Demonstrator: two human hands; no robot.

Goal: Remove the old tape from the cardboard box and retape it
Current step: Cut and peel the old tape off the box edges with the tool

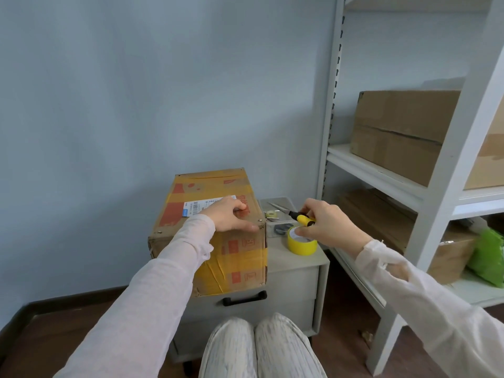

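A worn cardboard box (191,192) wrapped in yellow tape, with a white shipping label on top, stands on a grey drawer cabinet (294,271). My left hand (231,214) rests on the box's top near its right front corner, fingers bent over the edge. My right hand (324,222) grips a tool with a yellow and black handle (304,219) and a metal blade pointing left. Just below that hand, a roll of yellow tape (301,245) lies flat on the cabinet top.
A clear plastic tray (278,214) with a small tape roll and bits sits behind the yellow roll. White metal shelving (381,173) at the right holds cardboard boxes (398,132) and a green bag (488,260). Blue wall behind; my knees (259,347) are below.
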